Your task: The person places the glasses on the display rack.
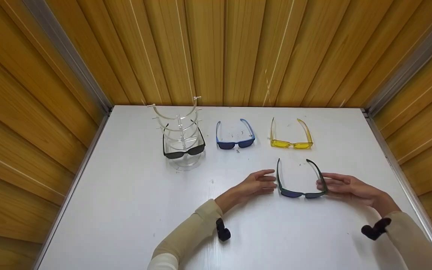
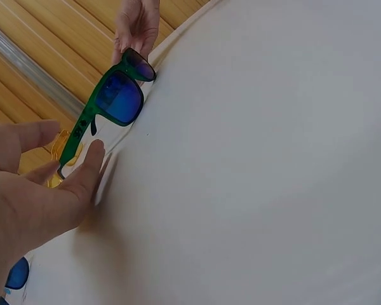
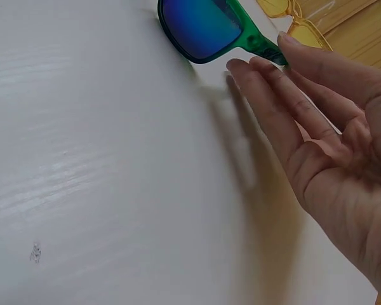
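A pair of green-framed sunglasses with dark blue lenses stands on the table, temples unfolded and pointing away. Beside its left temple is my left hand, fingers extended and loosely spread; in the left wrist view the temple tip lies between its thumb and fingers. At the other temple, my right hand has its fingertips reaching past the temple's edge. The right wrist view shows the thumb overlapping that temple, with the other fingers nearly straight. Whether the fingertips press on it cannot be told.
Blue sunglasses and yellow glasses stand unfolded farther back on the white table. At the left, a clear tiered display stand carries black sunglasses low down. Wood-patterned walls border the back and sides.
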`<action>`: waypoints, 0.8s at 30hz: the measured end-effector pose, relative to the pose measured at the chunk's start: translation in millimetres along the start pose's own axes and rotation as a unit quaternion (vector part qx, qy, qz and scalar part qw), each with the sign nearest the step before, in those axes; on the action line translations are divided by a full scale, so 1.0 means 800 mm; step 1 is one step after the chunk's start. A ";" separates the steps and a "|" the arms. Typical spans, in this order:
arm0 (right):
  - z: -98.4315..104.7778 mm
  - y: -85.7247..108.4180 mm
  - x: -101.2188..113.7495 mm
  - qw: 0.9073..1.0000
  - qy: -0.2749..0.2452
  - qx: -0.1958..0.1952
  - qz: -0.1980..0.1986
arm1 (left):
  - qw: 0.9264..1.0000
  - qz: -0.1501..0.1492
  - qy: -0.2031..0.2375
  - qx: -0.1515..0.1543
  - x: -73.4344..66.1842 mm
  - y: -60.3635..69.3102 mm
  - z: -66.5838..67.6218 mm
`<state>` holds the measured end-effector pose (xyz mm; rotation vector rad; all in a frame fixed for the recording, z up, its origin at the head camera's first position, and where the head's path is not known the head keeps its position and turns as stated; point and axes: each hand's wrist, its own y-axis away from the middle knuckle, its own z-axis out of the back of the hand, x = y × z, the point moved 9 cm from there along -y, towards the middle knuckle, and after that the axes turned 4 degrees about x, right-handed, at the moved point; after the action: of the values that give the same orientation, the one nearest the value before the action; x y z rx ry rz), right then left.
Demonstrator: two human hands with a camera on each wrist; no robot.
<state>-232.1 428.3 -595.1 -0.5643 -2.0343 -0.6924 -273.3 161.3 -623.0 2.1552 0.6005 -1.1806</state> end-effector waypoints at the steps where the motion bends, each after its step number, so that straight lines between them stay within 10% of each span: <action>1: 0.001 -0.001 -0.001 1.000 0.009 -0.004 -0.002 | 1.000 0.000 0.000 0.001 0.001 -0.001 -0.002; 16: 0.006 -0.007 -0.004 0.994 0.078 -0.081 -0.018 | 1.000 0.001 0.020 -0.002 0.000 -0.001 -0.008; 24: -0.004 -0.016 -0.002 0.998 0.043 -0.055 -0.004 | 0.999 0.003 0.042 -0.008 -0.001 0.007 -0.002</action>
<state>-237.4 416.4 -598.8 -0.5799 -1.9291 -0.8240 -269.0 158.6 -620.1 2.2008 0.6374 -1.0831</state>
